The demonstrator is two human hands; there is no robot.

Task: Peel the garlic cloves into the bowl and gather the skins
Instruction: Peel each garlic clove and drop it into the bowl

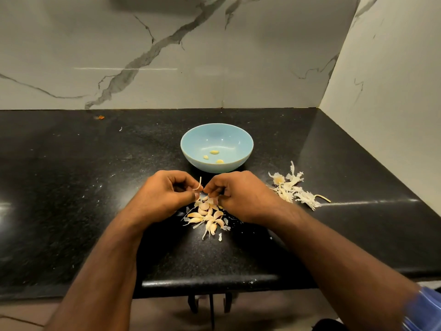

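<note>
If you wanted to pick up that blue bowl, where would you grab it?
Probably the blue bowl's right rim, coming from the right: a thumb-and-fingers grip over the thin edge. Its rounded sides offer little hold, both hands crowd the near side, and the peeled cloves sit low.

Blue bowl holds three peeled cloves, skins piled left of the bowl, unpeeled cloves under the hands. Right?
Not quite. The head view shows the pile of skins on the right of the blue bowl, not the left. The three peeled cloves in the bowl and the unpeeled cloves under the hands are correct.
</note>
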